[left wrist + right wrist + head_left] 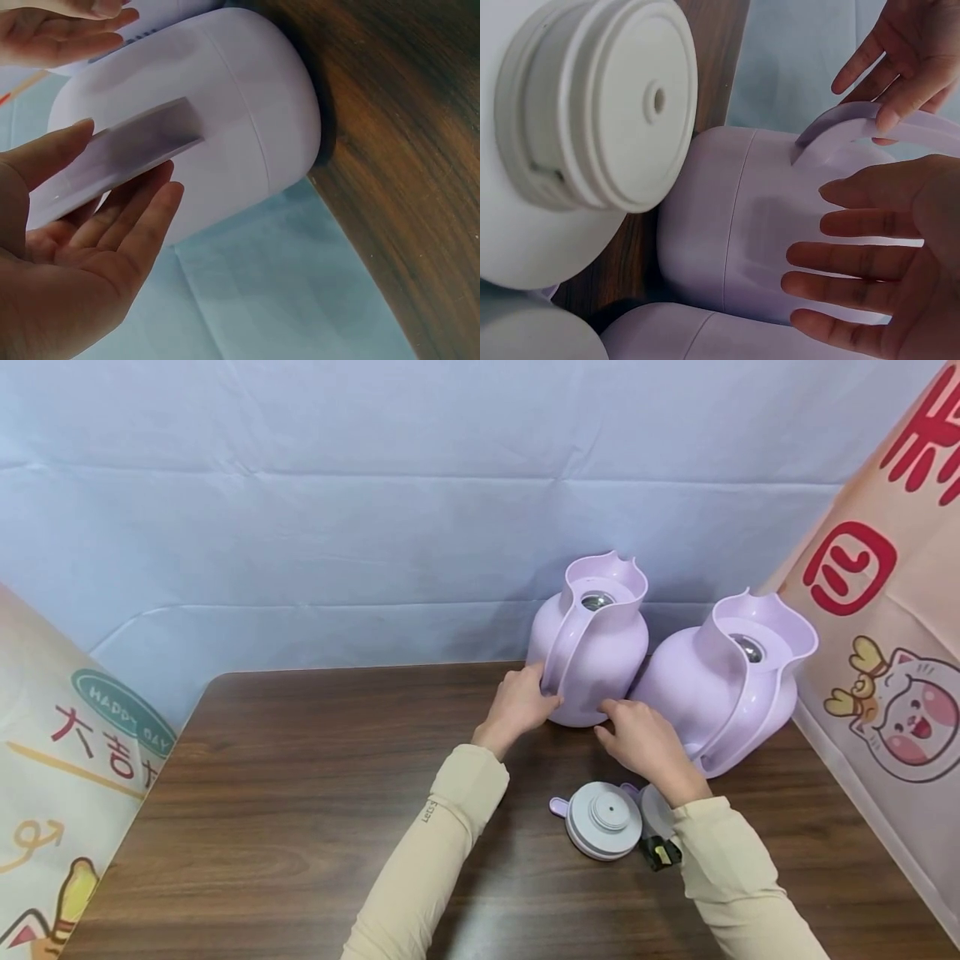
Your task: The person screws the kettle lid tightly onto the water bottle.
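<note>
A lilac thermos jug stands upright and lidless near the back edge of the table. My left hand holds its handle, the thumb on one side and the fingers round the other. Beside that jug's lower body is my right hand, its fingers spread and fairly straight, nothing in them. A second lilac thermos jug, also lidless, stands close by on the right. In front of the jugs, a grey-white lid with a lilac tab lies upside down. Another lid is partly hidden by my right wrist.
The brown wooden table stretches off to the left. Behind it hangs a pale blue cloth. Printed sheets stand at the left and right sides. A small black object with a yellow patch shows beside my right wrist.
</note>
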`<state>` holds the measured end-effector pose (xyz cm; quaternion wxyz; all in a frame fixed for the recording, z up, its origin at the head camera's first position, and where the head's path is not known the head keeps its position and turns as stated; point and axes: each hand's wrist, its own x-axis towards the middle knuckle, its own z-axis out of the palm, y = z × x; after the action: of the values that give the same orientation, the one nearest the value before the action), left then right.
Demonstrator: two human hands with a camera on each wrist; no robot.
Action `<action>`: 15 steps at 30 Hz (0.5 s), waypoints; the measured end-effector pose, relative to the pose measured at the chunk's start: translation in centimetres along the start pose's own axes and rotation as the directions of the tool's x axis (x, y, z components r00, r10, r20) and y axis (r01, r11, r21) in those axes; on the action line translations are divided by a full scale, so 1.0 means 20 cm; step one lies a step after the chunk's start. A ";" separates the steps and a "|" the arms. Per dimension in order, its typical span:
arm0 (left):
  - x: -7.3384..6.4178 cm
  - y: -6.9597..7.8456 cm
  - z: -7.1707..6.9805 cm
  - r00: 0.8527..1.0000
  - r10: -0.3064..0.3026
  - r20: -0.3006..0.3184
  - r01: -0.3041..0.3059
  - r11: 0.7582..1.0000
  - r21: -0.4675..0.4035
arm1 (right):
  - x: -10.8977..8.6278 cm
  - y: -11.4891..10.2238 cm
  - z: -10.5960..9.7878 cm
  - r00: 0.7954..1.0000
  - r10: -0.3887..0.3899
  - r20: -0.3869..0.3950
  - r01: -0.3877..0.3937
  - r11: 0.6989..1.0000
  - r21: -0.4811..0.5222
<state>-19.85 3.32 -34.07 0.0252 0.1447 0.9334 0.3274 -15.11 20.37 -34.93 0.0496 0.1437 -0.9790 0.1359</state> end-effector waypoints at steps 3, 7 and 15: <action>0.00 0.00 0.00 1.000 0.003 -0.002 -0.003 1.000 0.002 | 0.00 0.00 0.00 1.000 0.007 -0.001 -0.007 1.000 0.006; -0.01 -0.01 0.00 1.000 0.013 -0.009 -0.013 1.000 0.011 | -0.01 0.01 0.00 1.000 0.011 0.000 -0.011 1.000 0.016; -0.03 -0.01 -0.02 1.000 0.021 -0.015 -0.021 1.000 0.019 | 0.00 0.03 0.00 0.999 0.038 -0.003 -0.038 0.999 0.026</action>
<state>-19.34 2.75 -34.01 0.0135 0.1525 0.9350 0.3198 -15.23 20.86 -35.16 0.0466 0.1255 -0.9796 0.1499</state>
